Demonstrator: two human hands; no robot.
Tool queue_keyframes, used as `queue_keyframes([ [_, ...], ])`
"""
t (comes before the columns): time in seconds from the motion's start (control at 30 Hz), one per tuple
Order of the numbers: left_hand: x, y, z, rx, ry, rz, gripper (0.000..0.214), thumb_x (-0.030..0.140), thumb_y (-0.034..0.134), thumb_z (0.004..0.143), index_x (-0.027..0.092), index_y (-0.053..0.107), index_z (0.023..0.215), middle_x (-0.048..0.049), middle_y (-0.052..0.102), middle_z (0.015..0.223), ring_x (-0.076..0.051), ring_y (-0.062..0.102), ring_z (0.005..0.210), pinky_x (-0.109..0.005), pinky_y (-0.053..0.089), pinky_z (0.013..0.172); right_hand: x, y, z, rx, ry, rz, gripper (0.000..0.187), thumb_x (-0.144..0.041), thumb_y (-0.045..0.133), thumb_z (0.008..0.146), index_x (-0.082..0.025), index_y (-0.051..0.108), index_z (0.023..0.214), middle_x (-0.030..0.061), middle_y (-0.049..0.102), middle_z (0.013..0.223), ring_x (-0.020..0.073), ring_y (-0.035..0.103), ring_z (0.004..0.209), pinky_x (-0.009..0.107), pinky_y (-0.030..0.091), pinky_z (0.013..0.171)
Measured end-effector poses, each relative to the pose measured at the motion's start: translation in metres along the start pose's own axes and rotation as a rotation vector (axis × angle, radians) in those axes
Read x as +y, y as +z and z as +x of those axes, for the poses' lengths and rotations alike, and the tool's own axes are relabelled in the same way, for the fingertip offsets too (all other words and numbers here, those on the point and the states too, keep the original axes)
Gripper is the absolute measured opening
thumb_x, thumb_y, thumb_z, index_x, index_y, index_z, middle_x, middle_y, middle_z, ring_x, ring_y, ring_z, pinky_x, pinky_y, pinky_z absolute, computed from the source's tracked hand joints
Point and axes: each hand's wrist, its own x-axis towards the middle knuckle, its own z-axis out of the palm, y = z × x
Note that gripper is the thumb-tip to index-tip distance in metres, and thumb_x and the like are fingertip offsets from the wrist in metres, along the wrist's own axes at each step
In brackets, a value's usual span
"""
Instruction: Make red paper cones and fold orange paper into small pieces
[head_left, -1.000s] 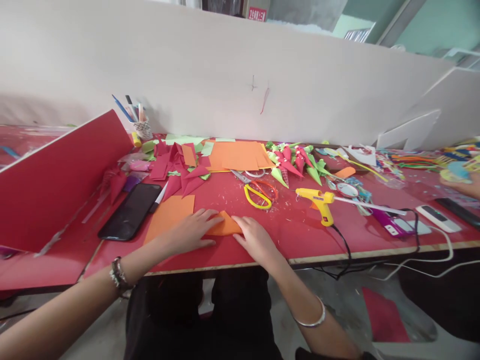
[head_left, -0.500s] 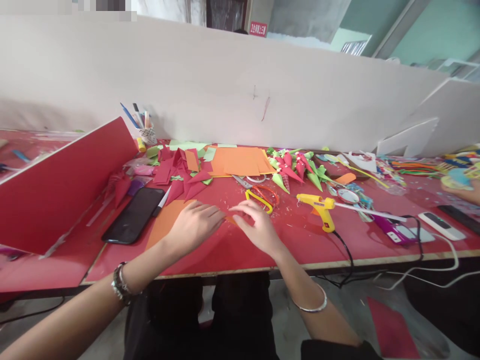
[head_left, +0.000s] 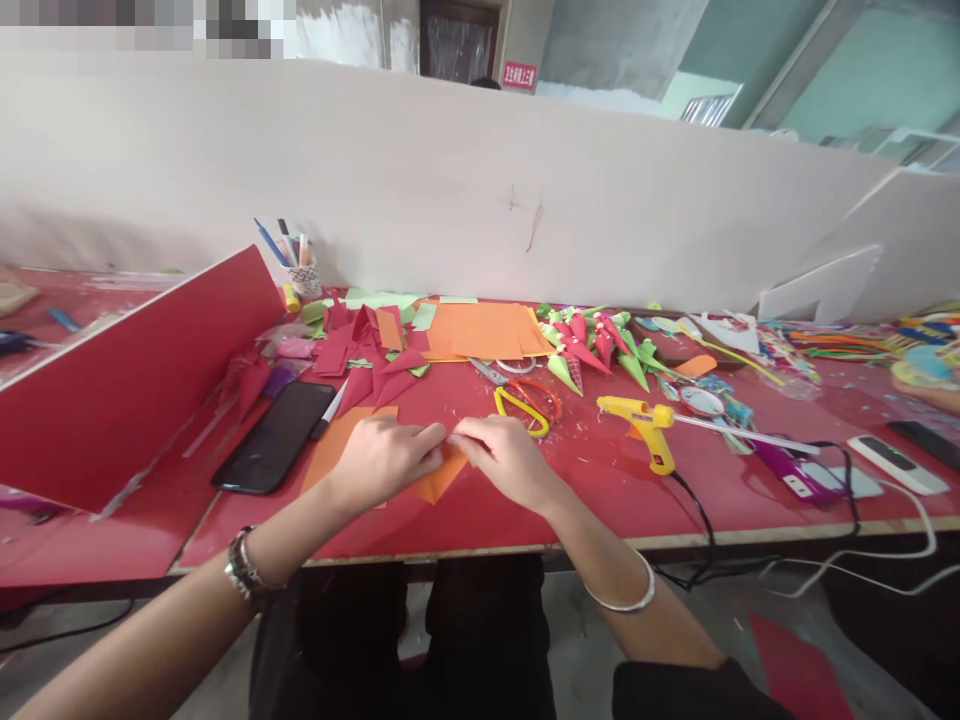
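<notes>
A piece of orange paper hangs folded or bent beneath my fingers, its top edge pinched between both hands. My left hand is closed on its left part, thumb and fingers pressed together. Close by, my right hand pinches the same paper at its upper right, the fingertips of both hands nearly touching. Part of the sheet is hidden behind my knuckles. Another orange sheet lies flat on the red table, partly under my left hand. Scissors with red and yellow handles rest just beyond my right hand.
A yellow glue gun with its cord stands to the right. A black phone and an upright red board are on the left. Red and green paper cones, orange sheets and a pen cup line the back.
My fingers have closed from a looser, spread pose into a pinch. More of the orange paper now shows below my hands. The view has shifted slightly.
</notes>
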Motion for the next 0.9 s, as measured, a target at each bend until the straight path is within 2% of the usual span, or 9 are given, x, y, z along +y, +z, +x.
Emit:
queue_keyframes([
  [0.13, -0.014, -0.004, -0.004, 0.03, 0.062, 0.003, 0.02, 0.015, 0.047, 0.075, 0.019, 0.05, 0.056, 0.0066, 0.049, 0.04, -0.008, 0.037, 0.036, -0.023, 0.023, 0.045, -0.001, -0.011, -0.001, -0.008, 0.027, 0.093, 0.029, -0.029, 0.039, 0.089, -0.018, 0.048, 0.064, -0.0049, 0.043, 0.054, 0.0076, 0.039, 0.051, 0.021, 0.028, 0.054],
  [0.27, -0.041, -0.003, -0.023, -0.025, 0.049, 0.047, 0.02, 0.016, 0.047, 0.074, 0.02, 0.053, 0.055, 0.0057, 0.048, 0.04, -0.008, 0.038, 0.039, -0.023, 0.025, 0.048, 0.008, -0.025, -0.006, 0.035, 0.106, 0.131, 0.029, -0.028, 0.041, 0.088, -0.018, 0.046, 0.061, -0.0048, 0.042, 0.053, 0.0072, 0.039, 0.05, 0.02, 0.028, 0.052],
  [0.4, -0.061, -0.009, -0.031, -0.142, -0.293, 0.093, 0.022, 0.021, 0.045, 0.075, 0.02, 0.056, 0.056, 0.0026, 0.05, 0.043, -0.011, 0.041, 0.042, -0.023, 0.022, 0.045, 0.019, -0.03, -0.01, 0.052, 0.169, 0.172, 0.027, -0.029, 0.042, 0.087, -0.018, 0.05, 0.064, -0.0044, 0.042, 0.054, 0.0077, 0.039, 0.05, 0.02, 0.029, 0.049],
  [0.47, -0.058, -0.014, -0.024, -0.203, -0.433, -0.101, 0.019, 0.027, 0.042, 0.08, 0.02, 0.06, 0.075, 0.0012, 0.06, 0.061, -0.011, 0.049, 0.051, -0.021, 0.028, 0.049, 0.021, -0.027, -0.009, 0.018, 0.151, 0.195, 0.026, -0.03, 0.042, 0.087, -0.018, 0.053, 0.066, -0.0037, 0.046, 0.056, 0.0081, 0.042, 0.052, 0.02, 0.032, 0.051],
  [0.53, -0.049, -0.02, -0.013, -0.368, -0.331, -0.378, 0.023, 0.033, 0.042, 0.082, 0.021, 0.056, 0.096, 0.0002, 0.064, 0.081, -0.012, 0.055, 0.066, -0.02, 0.035, 0.057, 0.022, -0.022, -0.006, -0.001, 0.113, 0.212, 0.025, -0.03, 0.042, 0.087, -0.018, 0.056, 0.07, -0.0026, 0.052, 0.06, 0.0089, 0.046, 0.055, 0.021, 0.035, 0.054],
  [0.6, -0.037, -0.021, -0.003, -0.537, -0.191, -0.5, 0.023, 0.036, 0.042, 0.084, 0.02, 0.059, 0.084, 0.001, 0.061, 0.068, -0.012, 0.053, 0.061, -0.02, 0.033, 0.054, 0.022, -0.019, -0.004, 0.005, 0.062, 0.185, 0.023, -0.029, 0.042, 0.087, -0.018, 0.058, 0.074, -0.001, 0.055, 0.065, 0.01, 0.049, 0.06, 0.021, 0.038, 0.058],
  [0.67, -0.028, -0.019, 0.002, -0.63, -0.154, -0.517, 0.032, 0.036, 0.037, 0.087, 0.018, 0.057, 0.069, 0.0015, 0.054, 0.053, -0.011, 0.047, 0.05, -0.021, 0.028, 0.048, 0.023, -0.016, -0.002, 0.048, -0.001, 0.043, 0.022, -0.026, 0.042, 0.087, -0.018, 0.06, 0.076, 0.0019, 0.057, 0.073, 0.0123, 0.05, 0.069, 0.024, 0.039, 0.066],
  [0.8, -0.018, -0.011, 0.003, -0.675, -0.208, -0.559, 0.037, 0.03, 0.031, 0.089, 0.016, 0.051, 0.062, 0.0023, 0.049, 0.047, -0.009, 0.042, 0.042, -0.021, 0.025, 0.045, 0.018, -0.008, 0.002, 0.137, -0.176, -0.354, 0.019, -0.02, 0.044, 0.083, -0.019, 0.06, 0.073, 0.0047, 0.056, 0.083, 0.0161, 0.045, 0.078, 0.033, 0.033, 0.079],
  [0.9, -0.014, -0.008, 0.003, -0.653, -0.195, -0.652, 0.036, 0.027, 0.033, 0.089, 0.016, 0.049, 0.059, 0.0028, 0.051, 0.046, -0.008, 0.043, 0.041, -0.02, 0.026, 0.046, 0.011, 0.003, 0.005, 0.099, -0.302, -0.413, 0.016, -0.013, 0.043, 0.076, -0.018, 0.054, 0.066, 0.0015, 0.052, 0.069, 0.0133, 0.042, 0.067, 0.028, 0.033, 0.071],
])
